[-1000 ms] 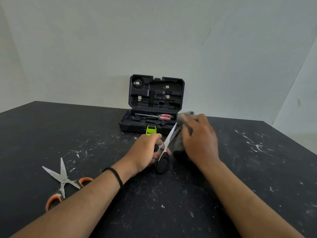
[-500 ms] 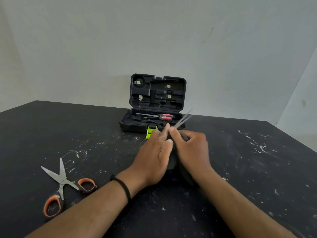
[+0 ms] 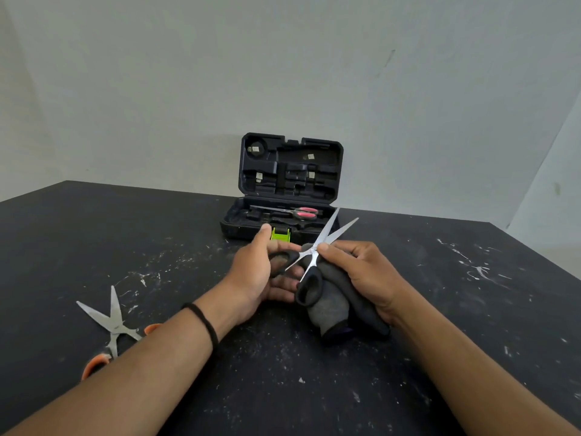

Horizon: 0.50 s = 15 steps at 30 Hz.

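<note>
head | left hand [image 3: 254, 273] grips black scissors [image 3: 325, 232] | right hand [image 3: 361, 272] holds cloth [image 3: 330, 302] | case [image 3: 290, 171] beyond

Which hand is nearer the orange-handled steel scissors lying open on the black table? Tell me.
Left. The left hand grips black-handled scissors right of the orange-handled steel scissors; the right hand, holding a grey cloth, sits farther right.
</note>
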Motion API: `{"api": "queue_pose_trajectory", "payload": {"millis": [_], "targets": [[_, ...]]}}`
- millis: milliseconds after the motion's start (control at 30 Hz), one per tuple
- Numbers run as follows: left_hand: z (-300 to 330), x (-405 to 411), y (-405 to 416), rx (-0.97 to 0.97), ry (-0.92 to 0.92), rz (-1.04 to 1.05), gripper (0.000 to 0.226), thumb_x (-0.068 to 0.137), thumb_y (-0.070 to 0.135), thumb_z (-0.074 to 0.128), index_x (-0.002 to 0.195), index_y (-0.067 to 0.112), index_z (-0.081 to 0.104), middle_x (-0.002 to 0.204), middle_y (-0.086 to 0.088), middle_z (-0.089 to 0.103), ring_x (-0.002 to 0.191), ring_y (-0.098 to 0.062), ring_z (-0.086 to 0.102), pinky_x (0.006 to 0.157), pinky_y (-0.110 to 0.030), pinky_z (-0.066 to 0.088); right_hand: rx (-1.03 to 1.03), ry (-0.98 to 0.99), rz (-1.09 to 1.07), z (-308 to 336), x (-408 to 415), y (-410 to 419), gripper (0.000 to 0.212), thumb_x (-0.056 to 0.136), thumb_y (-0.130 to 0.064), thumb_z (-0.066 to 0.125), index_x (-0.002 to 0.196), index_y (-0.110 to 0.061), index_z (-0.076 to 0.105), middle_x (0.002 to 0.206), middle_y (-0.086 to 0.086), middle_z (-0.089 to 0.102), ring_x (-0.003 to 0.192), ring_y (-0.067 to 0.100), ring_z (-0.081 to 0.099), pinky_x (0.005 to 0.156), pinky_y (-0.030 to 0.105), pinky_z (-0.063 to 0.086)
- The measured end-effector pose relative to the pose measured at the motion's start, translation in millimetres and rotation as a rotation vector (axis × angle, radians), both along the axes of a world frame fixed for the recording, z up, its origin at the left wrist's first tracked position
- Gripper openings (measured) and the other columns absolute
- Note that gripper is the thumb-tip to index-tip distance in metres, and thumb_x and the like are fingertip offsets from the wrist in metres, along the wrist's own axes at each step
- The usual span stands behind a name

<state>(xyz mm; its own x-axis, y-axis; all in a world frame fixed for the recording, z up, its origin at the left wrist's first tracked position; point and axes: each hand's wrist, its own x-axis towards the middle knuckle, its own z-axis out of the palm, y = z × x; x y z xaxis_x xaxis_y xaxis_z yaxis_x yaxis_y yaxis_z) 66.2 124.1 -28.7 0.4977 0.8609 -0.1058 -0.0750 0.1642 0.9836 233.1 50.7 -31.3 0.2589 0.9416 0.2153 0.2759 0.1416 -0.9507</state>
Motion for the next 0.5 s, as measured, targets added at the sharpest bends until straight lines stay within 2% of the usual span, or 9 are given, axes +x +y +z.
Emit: {"api": "queue_pose_trajectory", "payload": {"millis": [67, 167, 233, 333, 400, 500], "targets": [[4.4, -3.2, -1.5, -0.06, 0.024, -0.097, 0.059, 0.107, 0.054, 0.026, 0.109, 0.008, 0.064, 0.063, -0.013, 0.061, 0.047, -0.026, 0.059, 0.044, -0.03, 0.051, 0.017, 0.001, 0.023, 0.9, -0.6, 0.4, 0.04, 0.097, -0.033, 0.066, 0.093, 0.007, 0.07, 0.091, 0.025, 0.071, 0.081, 0.021, 0.059, 0.078, 0.037, 0.05], [9.2, -9.4, -0.2, -0.149, 0.035, -0.308, 0.062, 0.106, 0.057, 0.023, 0.118, 0.01, 0.062, 0.079, -0.017, 0.068, 0.062, -0.031, 0.069, 0.05, -0.035, 0.057, 0.046, 0.004, 0.039, 2.7, 0.4, -0.6, 0.051, 0.095, -0.038, 0.067, 0.09, 0.013, 0.062, 0.082, 0.017, 0.062, 0.078, 0.021, 0.052, 0.074, 0.037, 0.045], [10.5, -12.8, 0.9, -0.213, 0.009, -0.39, 0.063, 0.106, 0.057, 0.023, 0.117, 0.011, 0.064, 0.089, -0.018, 0.07, 0.069, -0.031, 0.072, 0.052, -0.035, 0.06, 0.052, 0.007, 0.025, 2.3, 1.9, -0.1, 0.043, 0.099, -0.031, 0.065, 0.081, 0.008, 0.063, 0.076, 0.013, 0.061, 0.073, 0.018, 0.052, 0.07, 0.032, 0.044], [8.9, -12.2, 2.6, -0.305, -0.072, -0.386, 0.054, 0.107, 0.052, 0.027, 0.121, 0.013, 0.061, 0.085, -0.015, 0.068, 0.068, -0.026, 0.07, 0.057, -0.035, 0.061, 0.069, -0.051, -0.025, 2.8, -1.9, 0.6, 0.038, 0.1, -0.026, 0.063, 0.07, -0.003, 0.065, 0.067, 0.003, 0.059, 0.067, 0.009, 0.051, 0.063, 0.024, 0.045], [6.4, -11.3, 4.6, -0.342, -0.11, -0.38, 0.05, 0.107, 0.05, 0.027, 0.127, 0.016, 0.059, 0.083, -0.014, 0.068, 0.069, -0.025, 0.07, 0.063, -0.036, 0.06, 0.077, -0.066, -0.052, 1.4, -4.5, 1.3, 0.034, 0.1, -0.025, 0.063, 0.078, -0.002, 0.071, 0.072, 0.009, 0.067, 0.07, 0.009, 0.056, 0.065, 0.024, 0.048], [3.7, -11.5, 5.6, -0.336, -0.108, -0.419, 0.055, 0.107, 0.052, 0.023, 0.118, 0.017, 0.064, 0.08, -0.011, 0.068, 0.071, -0.021, 0.067, 0.067, -0.034, 0.056, 0.088, -0.054, -0.073, -0.2, -6.0, -0.2, 0.029, 0.101, -0.024, 0.062, 0.088, -0.003, 0.077, 0.091, 0.016, 0.076, 0.079, 0.012, 0.064, 0.071, 0.027, 0.054]]}}
